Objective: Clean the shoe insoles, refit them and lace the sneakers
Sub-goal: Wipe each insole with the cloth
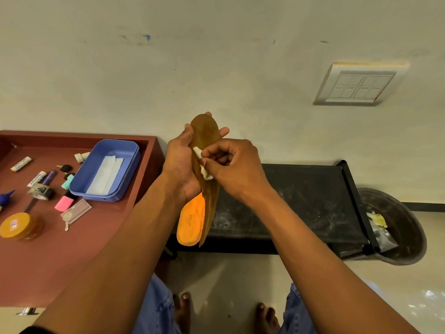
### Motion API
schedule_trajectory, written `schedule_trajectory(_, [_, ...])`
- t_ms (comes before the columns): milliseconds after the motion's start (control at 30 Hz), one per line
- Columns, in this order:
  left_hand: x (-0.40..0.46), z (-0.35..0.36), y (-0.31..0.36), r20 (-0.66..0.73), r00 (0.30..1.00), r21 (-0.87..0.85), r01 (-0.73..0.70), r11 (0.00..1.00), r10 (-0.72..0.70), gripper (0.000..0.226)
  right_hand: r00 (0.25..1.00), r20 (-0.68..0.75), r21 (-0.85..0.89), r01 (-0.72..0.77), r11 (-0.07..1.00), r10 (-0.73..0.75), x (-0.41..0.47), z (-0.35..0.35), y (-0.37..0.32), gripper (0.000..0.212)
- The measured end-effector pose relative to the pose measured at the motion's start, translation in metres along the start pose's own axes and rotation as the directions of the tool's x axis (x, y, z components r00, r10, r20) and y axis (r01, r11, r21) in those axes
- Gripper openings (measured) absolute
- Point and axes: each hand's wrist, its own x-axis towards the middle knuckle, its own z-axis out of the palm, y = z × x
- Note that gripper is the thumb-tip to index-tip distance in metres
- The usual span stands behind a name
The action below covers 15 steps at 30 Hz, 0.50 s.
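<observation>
Insoles (207, 141) sit stacked upright in your left hand (179, 165), fingers wrapped round the pair out in front of you over the black bench (301, 201), brown face toward you and the orange one (191, 220) peeking out behind. Your right hand (234, 167) pinches a small white wipe (203, 165) against the brown face. Risk: scrub too hard and the floppy heel end buckles, or the orange one slides out onto the floor.

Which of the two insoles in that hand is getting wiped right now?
The brown insole, the front one held upright in the left hand. The right hand pinches a white wipe against it. The orange insole sits behind, untouched by the wipe.
</observation>
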Motion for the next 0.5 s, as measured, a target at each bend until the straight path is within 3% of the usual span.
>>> schedule_trajectory(167, [-0.003,0.006,-0.008,0.003,1.000,0.089,0.016,0.996,-0.016,0.072,0.979,-0.202,0.062,-0.005,0.998,0.017,-0.001,0.006,-0.001,0.007])
schedule_trajectory(367, [-0.007,0.018,-0.028,0.075,0.996,0.250,0.020,0.968,-0.040,0.054,0.870,-0.489,0.033,-0.051,0.998,0.061,0.012,-0.011,0.006,0.005])
schedule_trajectory(500, [-0.006,0.016,-0.027,0.105,0.993,0.317,0.021,0.948,-0.057,0.052,0.871,-0.488,0.023,-0.062,0.998,0.065,0.015,-0.018,0.010,0.004])
